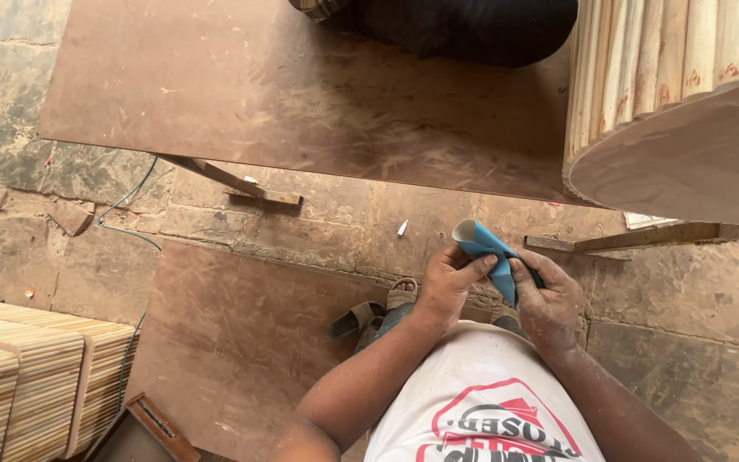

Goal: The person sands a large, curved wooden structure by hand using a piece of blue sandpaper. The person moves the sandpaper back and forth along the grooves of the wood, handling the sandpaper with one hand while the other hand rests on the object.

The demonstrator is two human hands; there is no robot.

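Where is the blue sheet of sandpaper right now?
In the head view, right of centre, the folded blue sandpaper is held between the left hand and right hand, above the stone floor, just below the large brown board's edge.

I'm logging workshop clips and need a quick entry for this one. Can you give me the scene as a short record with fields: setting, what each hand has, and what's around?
setting: stone floor of a workshop, seen from above
left hand: grips a folded blue sheet, thumb across it
right hand: holds the same sheet from the other side
large board: brown, lying ahead of the hands
fluted wooden piece: round, upper right
slatted panel: lower left
sandal: below the hands
another person: dark clothing, top edge
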